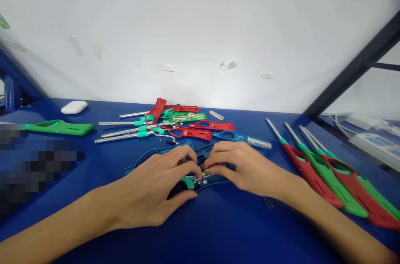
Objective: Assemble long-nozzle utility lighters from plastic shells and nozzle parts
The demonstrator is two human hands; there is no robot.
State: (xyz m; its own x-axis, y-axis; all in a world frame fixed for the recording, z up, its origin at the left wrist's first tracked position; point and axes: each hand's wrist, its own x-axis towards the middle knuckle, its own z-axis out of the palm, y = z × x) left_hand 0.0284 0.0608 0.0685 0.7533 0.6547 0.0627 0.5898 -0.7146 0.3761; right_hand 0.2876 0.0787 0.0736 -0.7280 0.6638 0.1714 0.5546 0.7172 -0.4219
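At the middle of the blue table, my left hand point(165, 180) is closed on a lighter part with a teal piece point(187, 182), white wires and a blue shell. My right hand point(240, 166) has its fingertips pressed on small parts inside the blue lighter shell point(214, 180), just right of the left fingertips. The fingers of both hands nearly meet there, and they hide much of the shell. Another blue shell half point(145, 158) lies behind my left hand.
Behind the hands lie red shells point(190, 132), metal rods point(120, 135), a green shell point(187, 116) and a blue shell with a clear tank point(259, 142). Red and green lighters point(331, 176) are at the right. A green lighter point(62, 127) and a white case point(74, 107) are at the left.
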